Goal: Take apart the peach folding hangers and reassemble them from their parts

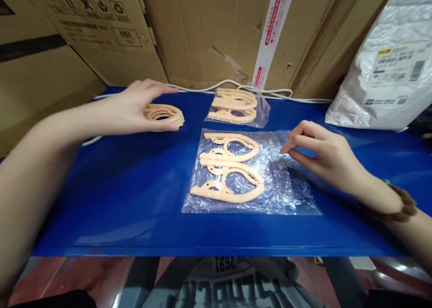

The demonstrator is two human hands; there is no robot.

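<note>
My left hand (138, 107) reaches over a stack of folded peach-coloured plastic hangers (172, 114) at the back left. Its thumb and fingers are spread apart on either side of the stack. In front of me a clear plastic bag (270, 195) lies flat, with several peach hanger pieces (245, 196) showing through the film. My right hand (324, 152) is at the bag's right end, its thumb and index fingertips drawn together in a pinch at the crinkled film. Behind lies another clear bag (265, 114) with peach hangers inside.
The blue table (135, 200) ends at a straight front edge, close to my body. Cardboard boxes (209, 29) wall off the back and left. A white cable (226, 81) runs along their foot. A white shipping bag (388, 69) with a label stands at the back right.
</note>
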